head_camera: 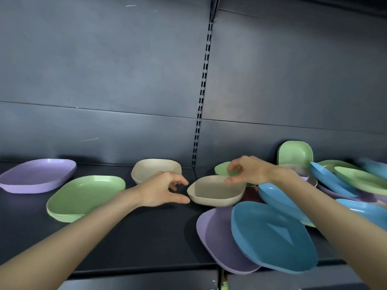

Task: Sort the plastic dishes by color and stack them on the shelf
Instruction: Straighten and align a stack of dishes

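A beige bowl sits at the middle of the dark shelf, between my hands. My left hand is just left of it, fingers loosely curved, thumb tip almost at the bowl's left corner and holding nothing. My right hand hovers over the bowl's far right rim, thumb and forefinger spread apart. Sorted to the left are a second beige bowl, a stack of green plates and a purple plate.
A mixed pile lies on the right: a large blue dish on a purple plate, more blue dishes, green dishes, an upright green bowl, a green dish and a maroon dish. The slotted upright divides the back panel.
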